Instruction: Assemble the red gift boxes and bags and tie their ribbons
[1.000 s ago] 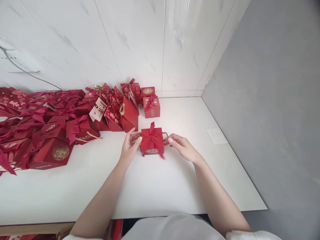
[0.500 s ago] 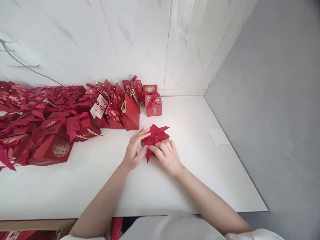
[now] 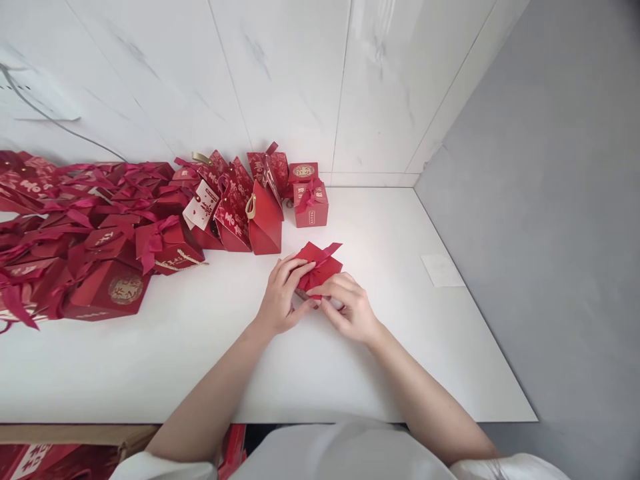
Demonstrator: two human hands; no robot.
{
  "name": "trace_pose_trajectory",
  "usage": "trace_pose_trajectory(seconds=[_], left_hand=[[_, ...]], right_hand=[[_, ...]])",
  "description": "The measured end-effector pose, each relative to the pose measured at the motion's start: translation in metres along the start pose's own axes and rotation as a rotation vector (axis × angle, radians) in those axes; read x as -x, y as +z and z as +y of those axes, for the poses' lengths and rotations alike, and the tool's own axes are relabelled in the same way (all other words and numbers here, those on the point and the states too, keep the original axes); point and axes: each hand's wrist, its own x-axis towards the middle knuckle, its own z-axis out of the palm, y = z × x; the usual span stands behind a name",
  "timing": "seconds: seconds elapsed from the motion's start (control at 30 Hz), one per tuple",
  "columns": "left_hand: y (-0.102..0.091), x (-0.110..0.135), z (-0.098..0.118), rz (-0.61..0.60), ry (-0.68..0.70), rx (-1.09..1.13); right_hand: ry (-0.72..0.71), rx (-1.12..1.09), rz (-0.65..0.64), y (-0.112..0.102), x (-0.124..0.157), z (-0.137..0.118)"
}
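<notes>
A small red gift box (image 3: 320,263) with a dark red ribbon bow lies on the white table (image 3: 350,360) near its middle. My left hand (image 3: 285,297) curls its fingers over the box's left side and pinches at the ribbon. Coming in from the near right, my right hand (image 3: 347,307) has its fingertips pressed to the box's front edge, meeting the left fingertips there. What exactly the fingertips grip is partly hidden.
Several red gift boxes and bags (image 3: 150,220) with ribbons are piled along the left and back. One closed red box (image 3: 311,203) stands behind the held one. A white paper square (image 3: 443,270) lies to the right, near the grey wall (image 3: 550,200).
The box stood upright between both hands; it has since been tipped and turned. Both hands have closed in over its front, fingertips coming together on the ribbon.
</notes>
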Motion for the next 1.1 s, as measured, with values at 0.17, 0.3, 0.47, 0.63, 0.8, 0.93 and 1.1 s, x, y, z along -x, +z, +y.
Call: trace_pose_trajectory(seconds=[0.17, 0.3, 0.47, 0.63, 0.8, 0.93, 1.1], left_hand=[[0.008, 0.0, -0.003, 0.006, 0.007, -0.035], [0.009, 0.0, -0.003, 0.004, 0.026, -0.042], [0.009, 0.0, -0.001, 0.003, 0.029, -0.051], [0.009, 0.0, 0.001, 0.02, 0.071, -0.109], [0.008, -0.001, 0.004, 0.007, 0.133, -0.13], [0.002, -0.002, 0.004, -0.058, 0.181, -0.069], [-0.004, -0.003, 0.002, -0.138, 0.233, -0.053]], right_hand=[[0.31, -0.226, -0.025, -0.022, 0.0, 0.006], [0.419, -0.323, -0.127, -0.042, -0.001, 0.014], [0.49, -0.297, -0.26, -0.043, -0.004, 0.011], [0.367, -0.05, 0.149, -0.022, -0.006, 0.01], [0.285, 0.127, 0.189, -0.016, -0.004, 0.015], [0.434, 0.018, 0.211, -0.025, -0.004, 0.027], [0.786, -0.563, 0.134, -0.035, -0.004, 0.046]])
